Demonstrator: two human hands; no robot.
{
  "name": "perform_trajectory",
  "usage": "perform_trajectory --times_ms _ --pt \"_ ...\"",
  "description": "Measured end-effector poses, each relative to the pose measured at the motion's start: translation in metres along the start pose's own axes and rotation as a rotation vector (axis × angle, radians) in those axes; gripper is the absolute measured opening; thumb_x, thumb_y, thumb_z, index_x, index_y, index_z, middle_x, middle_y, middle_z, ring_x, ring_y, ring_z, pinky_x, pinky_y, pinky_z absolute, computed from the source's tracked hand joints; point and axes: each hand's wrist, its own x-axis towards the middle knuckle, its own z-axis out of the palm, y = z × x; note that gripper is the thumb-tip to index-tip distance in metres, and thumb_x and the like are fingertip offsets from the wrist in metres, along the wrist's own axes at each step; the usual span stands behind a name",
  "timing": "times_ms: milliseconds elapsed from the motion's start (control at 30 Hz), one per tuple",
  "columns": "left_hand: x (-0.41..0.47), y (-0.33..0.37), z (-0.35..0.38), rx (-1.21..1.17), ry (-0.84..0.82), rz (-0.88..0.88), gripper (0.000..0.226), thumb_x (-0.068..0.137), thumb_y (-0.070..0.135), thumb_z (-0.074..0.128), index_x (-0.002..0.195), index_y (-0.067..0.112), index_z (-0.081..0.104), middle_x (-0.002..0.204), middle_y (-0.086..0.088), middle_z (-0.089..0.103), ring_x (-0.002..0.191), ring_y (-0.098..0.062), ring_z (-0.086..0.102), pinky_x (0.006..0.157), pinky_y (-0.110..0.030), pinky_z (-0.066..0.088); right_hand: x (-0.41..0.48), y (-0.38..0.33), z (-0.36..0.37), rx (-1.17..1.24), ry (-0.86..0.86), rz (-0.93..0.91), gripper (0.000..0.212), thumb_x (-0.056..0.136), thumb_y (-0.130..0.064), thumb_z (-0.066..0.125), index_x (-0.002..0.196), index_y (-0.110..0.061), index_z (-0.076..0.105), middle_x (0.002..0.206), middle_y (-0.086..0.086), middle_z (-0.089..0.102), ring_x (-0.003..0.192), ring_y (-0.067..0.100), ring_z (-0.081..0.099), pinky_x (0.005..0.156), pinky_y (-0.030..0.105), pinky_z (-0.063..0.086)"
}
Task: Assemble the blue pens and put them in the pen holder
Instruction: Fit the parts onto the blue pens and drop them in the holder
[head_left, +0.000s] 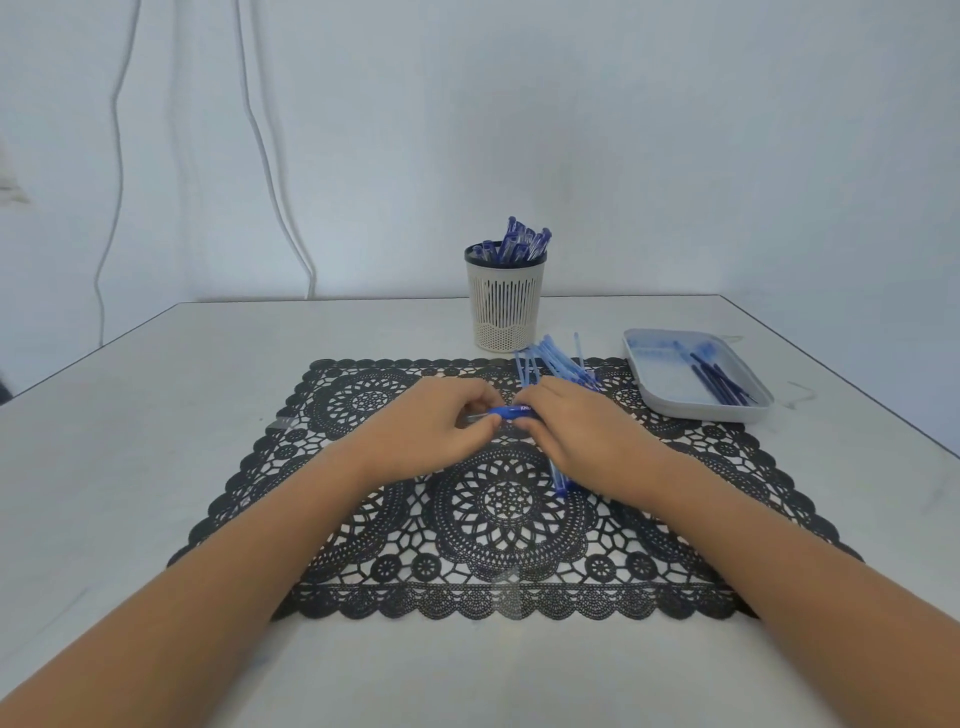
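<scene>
Both hands meet over the far middle of a black lace mat (509, 525). The left hand (441, 423) pinches the pale, narrow end of a blue pen (511, 412) between thumb and fingers. The right hand (576, 431) grips the other end, its fingers curled over the barrel. The pen lies level between them, just above the mat. Only its short middle section shows; both ends are covered by fingers, so how far the parts are joined cannot be told.

The mat sits on a white table (130, 441) with bare surface to its left and along the near edge. The table's far edge runs just behind the pen holder (506, 306), which stands upright just beyond the mat's far border, right of centre. Finished pens (519, 244) stand bunched in it, leaning right.

A pile of loose pale-blue barrels (556, 361) lies between the holder and the right hand, overlapping the mat's far edge. The count is unclear. One more barrel (560, 480) pokes out beneath the right wrist, mostly hidden.

A shallow grey tray (701, 410) rests at the mat's far right corner, near the table's right edge. It holds several dark refills (724, 382); the blue patches at its far end are blurred.

Two white cables (270, 156) hang down the wall at left.
</scene>
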Motion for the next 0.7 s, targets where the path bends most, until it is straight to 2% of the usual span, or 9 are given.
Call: perform_trajectory --times_ms 67,200,300,367,533,633,700 --pt "-0.001 -0.005 -0.001 0.077 -0.006 0.039 0.017 0.093 0.03 0.05 0.1 0.02 0.062 0.076 0.017 0.055 0.07 0.001 0.052 0.065 -0.019 0.042 0.0 0.0 -0.002 -0.012 -0.051 -0.001 0.024 0.098 -0.029 0.037 0.112 -0.015 0.051 0.092 -0.006 0.049 0.082 0.011 0.047 0.071 0.022 0.036" --pt "-0.005 -0.013 0.001 0.17 0.006 0.105 0.024 0.096 0.035 0.043 0.103 0.019 0.059 0.079 0.016 0.052 0.07 0.002 0.047 0.062 -0.011 0.032 0.0 0.001 -0.007 0.027 -0.091 -0.029 0.018 0.097 -0.03 0.04 0.096 -0.016 0.051 0.069 -0.004 0.052 0.057 0.01 0.044 0.056 0.028 0.033" --pt "-0.006 -0.016 0.004 0.134 0.034 0.15 0.039 0.092 0.045 0.034 0.105 0.019 0.06 0.086 0.011 0.057 0.077 -0.003 0.05 0.067 -0.011 0.035 0.002 0.001 -0.009 0.081 -0.073 -0.033 0.02 0.096 -0.029 0.045 0.088 -0.014 0.054 0.055 -0.007 0.047 0.047 0.008 0.042 0.049 0.022 0.031" --pt "-0.007 -0.017 0.004 0.114 0.049 0.168 0.047 0.089 0.05 0.029 0.105 0.018 0.06 0.086 0.011 0.058 0.077 -0.002 0.051 0.068 -0.011 0.036 0.004 0.0 -0.01 0.119 -0.064 -0.013 0.023 0.095 -0.031 0.047 0.087 -0.012 0.058 0.054 -0.007 0.048 0.046 0.008 0.042 0.049 0.02 0.033" --pt "-0.008 -0.021 0.004 0.13 0.109 0.184 0.044 0.089 0.048 0.03 0.105 0.019 0.059 0.084 0.013 0.054 0.076 -0.001 0.05 0.068 -0.01 0.035 0.003 0.004 -0.015 0.23 -0.035 0.07 0.021 0.09 -0.038 0.055 0.093 -0.022 0.068 0.052 -0.014 0.048 0.054 -0.005 0.048 0.055 0.013 0.036" --pt "-0.008 -0.023 0.005 0.177 0.126 0.172 0.044 0.089 0.047 0.031 0.105 0.018 0.06 0.086 0.012 0.055 0.078 -0.005 0.052 0.07 -0.012 0.037 0.001 0.005 -0.014 0.156 -0.024 0.116 0.025 0.086 -0.049 0.055 0.101 -0.029 0.062 0.052 -0.01 0.046 0.046 0.003 0.043 0.048 0.016 0.03" --pt "-0.009 -0.028 0.007 0.21 0.145 0.144 0.043 0.089 0.046 0.032 0.104 0.017 0.06 0.088 0.009 0.058 0.08 -0.008 0.054 0.071 -0.02 0.043 -0.001 0.008 -0.012 0.095 -0.057 0.166 0.024 0.089 -0.05 0.047 0.103 -0.029 0.049 0.055 -0.008 0.045 0.047 0.002 0.039 0.048 0.019 0.027"
